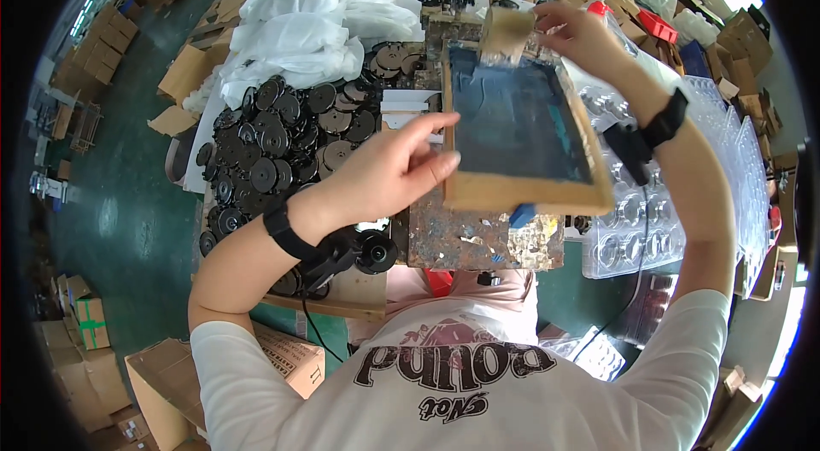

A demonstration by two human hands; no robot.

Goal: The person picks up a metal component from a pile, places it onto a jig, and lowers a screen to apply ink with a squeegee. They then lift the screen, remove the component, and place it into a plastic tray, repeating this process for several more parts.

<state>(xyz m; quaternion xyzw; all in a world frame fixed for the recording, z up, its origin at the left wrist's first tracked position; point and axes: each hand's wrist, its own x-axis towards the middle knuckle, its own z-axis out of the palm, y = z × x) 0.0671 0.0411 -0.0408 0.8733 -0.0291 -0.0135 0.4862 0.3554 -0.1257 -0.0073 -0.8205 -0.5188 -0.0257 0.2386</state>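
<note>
Black discs (265, 139) are lying heaped leftmost. The left hand (389, 167) is spreading thumb and forefinger at the left edge of the wood-framed screen (519, 128) above the bench (457, 237). Over its far end, a tan block (506, 32) is meeting the right hand's (585, 37) fingers; whether they're pinching, I cannot tell. Handling the block seems in hand, calling next for a sure grip.

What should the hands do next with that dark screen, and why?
Perhaps the right hand should draw the tan block toward the person across the dark screen: the block is at its far end, and most of the surface lies nearer. The left hand is at the wooden frame's left side.
</note>
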